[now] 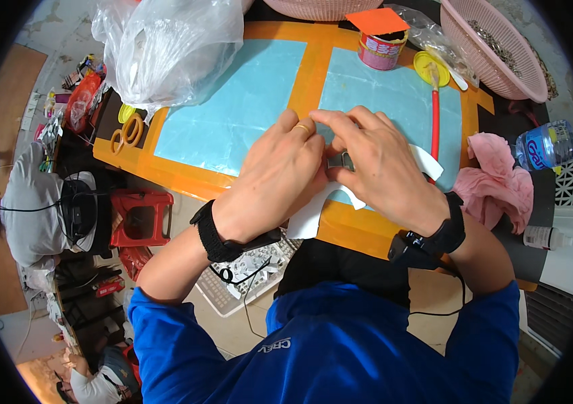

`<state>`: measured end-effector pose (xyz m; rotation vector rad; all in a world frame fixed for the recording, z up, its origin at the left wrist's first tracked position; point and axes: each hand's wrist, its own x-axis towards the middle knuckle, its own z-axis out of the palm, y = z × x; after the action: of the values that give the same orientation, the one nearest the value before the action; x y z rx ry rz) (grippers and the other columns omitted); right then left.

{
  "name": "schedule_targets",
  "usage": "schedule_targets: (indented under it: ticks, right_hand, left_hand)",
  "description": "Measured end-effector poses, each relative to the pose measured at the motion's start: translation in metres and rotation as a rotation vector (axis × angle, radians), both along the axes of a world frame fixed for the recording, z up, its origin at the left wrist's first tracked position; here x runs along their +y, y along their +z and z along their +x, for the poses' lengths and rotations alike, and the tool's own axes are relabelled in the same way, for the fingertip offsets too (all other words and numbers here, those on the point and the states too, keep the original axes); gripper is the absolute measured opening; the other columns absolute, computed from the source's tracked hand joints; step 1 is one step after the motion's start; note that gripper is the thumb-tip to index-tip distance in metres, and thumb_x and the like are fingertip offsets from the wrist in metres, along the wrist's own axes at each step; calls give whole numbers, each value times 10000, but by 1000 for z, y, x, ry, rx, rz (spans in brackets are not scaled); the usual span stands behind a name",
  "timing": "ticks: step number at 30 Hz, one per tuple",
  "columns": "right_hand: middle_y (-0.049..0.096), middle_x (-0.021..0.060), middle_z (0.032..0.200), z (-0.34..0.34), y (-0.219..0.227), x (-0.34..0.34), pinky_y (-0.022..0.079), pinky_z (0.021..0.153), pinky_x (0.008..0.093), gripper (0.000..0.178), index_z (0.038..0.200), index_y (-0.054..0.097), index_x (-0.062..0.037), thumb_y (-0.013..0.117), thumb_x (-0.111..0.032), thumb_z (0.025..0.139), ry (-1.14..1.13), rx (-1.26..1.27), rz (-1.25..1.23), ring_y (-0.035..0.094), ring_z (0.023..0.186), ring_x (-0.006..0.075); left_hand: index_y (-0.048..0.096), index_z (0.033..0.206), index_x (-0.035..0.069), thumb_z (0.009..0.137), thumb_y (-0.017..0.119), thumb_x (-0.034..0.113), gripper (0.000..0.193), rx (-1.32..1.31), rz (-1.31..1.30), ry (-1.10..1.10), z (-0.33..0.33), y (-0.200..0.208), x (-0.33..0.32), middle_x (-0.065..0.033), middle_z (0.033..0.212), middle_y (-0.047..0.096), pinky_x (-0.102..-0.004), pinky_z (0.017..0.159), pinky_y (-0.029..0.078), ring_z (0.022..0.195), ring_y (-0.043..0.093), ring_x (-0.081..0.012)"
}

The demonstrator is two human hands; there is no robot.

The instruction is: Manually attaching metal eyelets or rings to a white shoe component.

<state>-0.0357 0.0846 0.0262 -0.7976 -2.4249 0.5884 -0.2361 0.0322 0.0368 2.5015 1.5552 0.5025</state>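
Close together over the near edge of the table, my left hand [276, 176] and my right hand [382, 172] meet at the fingertips. Both are closed, with fingers bent inward. A small grey metal piece [346, 160] shows between the thumb and forefinger of my right hand; its shape is mostly hidden. My left fingers curl down, and what they grip cannot be made out. A curved white strip [305, 221] comes out below my left hand and bends toward my right thumb. Another white piece [427, 162] lies beside my right hand.
A red-handled brush [435, 124] rests on a yellow lid [427, 66] near a pink can [379, 50]. Scissors [127, 135] and a plastic bag [168, 50] are at left. Right of me are a pink cloth [495, 178], a bottle [547, 146] and a basket [471, 34].
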Motion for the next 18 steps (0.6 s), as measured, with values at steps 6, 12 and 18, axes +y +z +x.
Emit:
schedule_targets:
  ticks: [6, 12, 18]
  right_hand:
    - [722, 107, 1029, 0, -2, 0, 491, 933, 453, 654, 1432, 590, -81, 850, -67, 831, 6, 2, 1, 629, 1021, 349]
    - [767, 58, 1013, 1, -1, 1, 484, 930, 437, 631, 1409, 589, -79, 865, -103, 842, 19, -5, -12, 624, 1049, 315]
    - [775, 45, 1004, 0, 1, -1, 466, 944, 427, 605, 1368, 587, -66, 874, -112, 837, 48, 22, 26, 626, 1058, 289]
  left_hand:
    - [597, 983, 12, 836, 773, 52, 232, -190, 75, -31, -7, -21, -8, -155, 1066, 607, -457, 845, 507, 981, 538, -371]
    - [589, 973, 26, 862, 742, 17, 189, -283, 33, -22, -8, -25, -13, -143, 1046, 587, -444, 843, 475, 954, 512, -358]
    - [568, 933, 22, 770, 794, 9, 279, -318, 120, -19, -7, -34, -15, -153, 997, 567, -440, 799, 481, 933, 521, -364]
